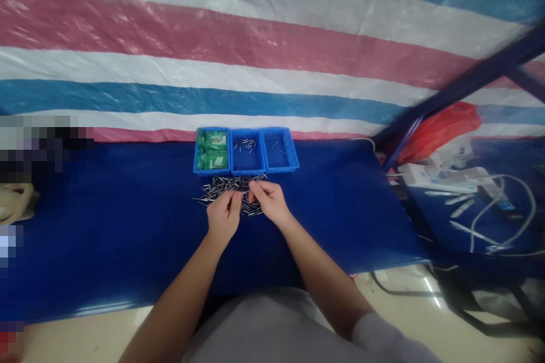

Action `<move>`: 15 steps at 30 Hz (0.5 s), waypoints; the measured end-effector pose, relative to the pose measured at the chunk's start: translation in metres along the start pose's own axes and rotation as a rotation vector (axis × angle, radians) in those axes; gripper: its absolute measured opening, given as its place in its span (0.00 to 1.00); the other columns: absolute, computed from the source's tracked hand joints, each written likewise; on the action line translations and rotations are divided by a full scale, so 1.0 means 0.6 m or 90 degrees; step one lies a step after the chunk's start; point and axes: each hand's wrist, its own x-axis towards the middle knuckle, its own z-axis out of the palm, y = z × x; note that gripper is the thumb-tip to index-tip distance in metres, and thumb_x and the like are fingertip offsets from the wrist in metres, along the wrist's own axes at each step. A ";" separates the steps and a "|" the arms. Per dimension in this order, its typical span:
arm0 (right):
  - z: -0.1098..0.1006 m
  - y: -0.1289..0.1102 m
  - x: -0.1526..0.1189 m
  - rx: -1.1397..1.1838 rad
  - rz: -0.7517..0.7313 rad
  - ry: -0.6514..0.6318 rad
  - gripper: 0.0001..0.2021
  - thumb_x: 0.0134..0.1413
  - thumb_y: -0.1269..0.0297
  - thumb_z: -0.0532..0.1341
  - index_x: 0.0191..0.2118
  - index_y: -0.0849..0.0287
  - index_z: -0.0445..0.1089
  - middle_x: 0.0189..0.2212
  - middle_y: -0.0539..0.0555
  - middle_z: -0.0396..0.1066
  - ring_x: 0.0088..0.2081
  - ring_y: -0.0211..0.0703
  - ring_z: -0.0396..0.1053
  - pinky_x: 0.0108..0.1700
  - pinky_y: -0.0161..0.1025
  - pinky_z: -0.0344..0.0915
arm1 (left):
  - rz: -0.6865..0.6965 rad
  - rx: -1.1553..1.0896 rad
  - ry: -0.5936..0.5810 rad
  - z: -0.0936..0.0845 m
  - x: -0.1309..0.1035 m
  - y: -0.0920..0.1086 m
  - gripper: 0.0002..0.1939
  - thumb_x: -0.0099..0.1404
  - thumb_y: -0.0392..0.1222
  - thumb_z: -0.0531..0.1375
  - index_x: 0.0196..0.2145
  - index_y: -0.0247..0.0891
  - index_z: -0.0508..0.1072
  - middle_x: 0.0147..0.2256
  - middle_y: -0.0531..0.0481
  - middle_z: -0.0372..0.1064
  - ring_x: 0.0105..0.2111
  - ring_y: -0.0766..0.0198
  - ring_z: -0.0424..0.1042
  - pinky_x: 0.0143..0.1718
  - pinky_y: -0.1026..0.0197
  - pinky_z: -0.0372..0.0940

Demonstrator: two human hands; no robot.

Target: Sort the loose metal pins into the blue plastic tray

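Over a heap of thin, dark and silvery metal pins [221, 184], both of my hands come close together. My left hand [222, 216] is closed, thumb pressed to the fingers, at the near side of the heap. My right hand [271, 198] pinches with thumb and forefinger just to the right. Whatever lies between the fingertips is too small to make out. Behind the heap stand three joined blue bins. The left bin [212, 172] holds green packets [216, 142]. Several loose pins lie in the middle bin [248, 171], and a few in the right bin [293, 153].
A blue table surface [128, 227] spreads under everything, with a striped plastic sheet [255, 39] behind. At right are a dark metal frame post [404, 144], a red plastic bag [443, 130], a white power strip [443, 177] and loose cables. A beige object [16, 204] sits far left.
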 end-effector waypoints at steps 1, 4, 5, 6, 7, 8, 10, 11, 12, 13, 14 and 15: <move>0.000 0.000 0.000 -0.002 -0.002 0.002 0.25 0.59 0.44 0.59 0.19 0.57 0.70 0.19 0.50 0.70 0.24 0.39 0.68 0.33 0.38 0.65 | -0.001 -0.003 -0.001 0.000 0.000 0.000 0.12 0.69 0.47 0.56 0.34 0.39 0.75 0.23 0.54 0.72 0.23 0.69 0.71 0.30 0.67 0.64; 0.000 0.001 -0.001 -0.003 -0.009 0.014 0.25 0.60 0.45 0.59 0.19 0.57 0.70 0.19 0.50 0.70 0.25 0.39 0.67 0.34 0.38 0.65 | -0.009 -0.017 -0.002 0.000 -0.001 0.001 0.11 0.69 0.47 0.56 0.37 0.39 0.75 0.24 0.54 0.73 0.23 0.70 0.71 0.30 0.67 0.64; 0.000 0.002 -0.001 -0.001 -0.009 0.018 0.24 0.60 0.46 0.59 0.19 0.57 0.70 0.19 0.50 0.70 0.25 0.39 0.67 0.34 0.38 0.64 | -0.012 -0.025 -0.005 0.000 -0.002 0.000 0.11 0.69 0.47 0.56 0.38 0.39 0.75 0.25 0.54 0.73 0.23 0.70 0.71 0.30 0.67 0.64; 0.000 0.004 0.000 0.002 -0.007 0.020 0.24 0.60 0.46 0.59 0.19 0.57 0.70 0.19 0.50 0.70 0.25 0.39 0.67 0.33 0.38 0.64 | -0.015 -0.035 -0.007 0.000 -0.003 0.000 0.11 0.69 0.47 0.56 0.39 0.39 0.75 0.25 0.54 0.73 0.23 0.70 0.71 0.30 0.67 0.64; 0.000 0.005 0.000 0.004 -0.003 0.023 0.24 0.60 0.46 0.60 0.19 0.57 0.70 0.19 0.50 0.70 0.25 0.39 0.67 0.33 0.38 0.64 | -0.019 -0.045 -0.009 0.000 -0.004 0.000 0.12 0.69 0.48 0.56 0.40 0.39 0.75 0.25 0.54 0.73 0.23 0.70 0.71 0.29 0.67 0.64; 0.000 0.007 0.001 0.007 0.000 0.029 0.24 0.59 0.46 0.60 0.19 0.57 0.70 0.20 0.50 0.70 0.25 0.39 0.66 0.33 0.38 0.64 | -0.022 -0.054 -0.009 0.000 -0.006 -0.001 0.12 0.69 0.48 0.56 0.41 0.39 0.74 0.26 0.54 0.73 0.23 0.71 0.70 0.29 0.67 0.64; -0.001 0.011 0.004 0.022 0.010 0.047 0.23 0.58 0.45 0.60 0.20 0.57 0.70 0.20 0.50 0.70 0.25 0.38 0.66 0.33 0.38 0.64 | -0.027 -0.072 0.008 0.000 -0.009 -0.004 0.13 0.69 0.49 0.55 0.42 0.39 0.74 0.25 0.54 0.72 0.22 0.71 0.69 0.29 0.67 0.64; -0.001 0.014 0.006 0.036 0.015 0.060 0.23 0.58 0.45 0.61 0.20 0.57 0.70 0.20 0.50 0.70 0.24 0.38 0.66 0.32 0.37 0.65 | -0.027 -0.082 0.025 0.000 -0.011 -0.005 0.14 0.70 0.49 0.55 0.43 0.38 0.73 0.25 0.54 0.72 0.22 0.71 0.69 0.29 0.67 0.65; -0.001 0.016 0.007 0.052 0.018 0.072 0.23 0.57 0.45 0.61 0.20 0.57 0.70 0.20 0.50 0.70 0.24 0.38 0.66 0.32 0.37 0.65 | -0.024 -0.093 0.044 0.000 -0.011 -0.006 0.14 0.70 0.49 0.55 0.43 0.38 0.73 0.25 0.54 0.71 0.22 0.71 0.69 0.29 0.67 0.65; -0.001 0.018 0.009 0.068 0.022 0.083 0.23 0.57 0.45 0.61 0.20 0.57 0.70 0.20 0.50 0.69 0.24 0.37 0.65 0.31 0.37 0.65 | -0.019 -0.102 0.060 0.000 -0.011 -0.007 0.14 0.70 0.50 0.54 0.43 0.38 0.73 0.24 0.54 0.71 0.23 0.71 0.70 0.30 0.67 0.65; -0.001 0.020 0.010 0.082 0.024 0.092 0.23 0.57 0.45 0.62 0.20 0.57 0.69 0.20 0.50 0.69 0.23 0.37 0.65 0.31 0.37 0.64 | -0.014 -0.109 0.074 0.000 -0.010 -0.007 0.14 0.70 0.50 0.54 0.43 0.37 0.72 0.24 0.54 0.70 0.23 0.70 0.70 0.30 0.66 0.65; -0.001 0.021 0.010 0.093 0.026 0.097 0.23 0.56 0.45 0.62 0.20 0.57 0.69 0.20 0.50 0.69 0.23 0.37 0.65 0.30 0.37 0.64 | -0.009 -0.112 0.083 -0.001 -0.008 -0.005 0.14 0.70 0.50 0.55 0.43 0.37 0.72 0.24 0.54 0.70 0.23 0.70 0.70 0.29 0.66 0.65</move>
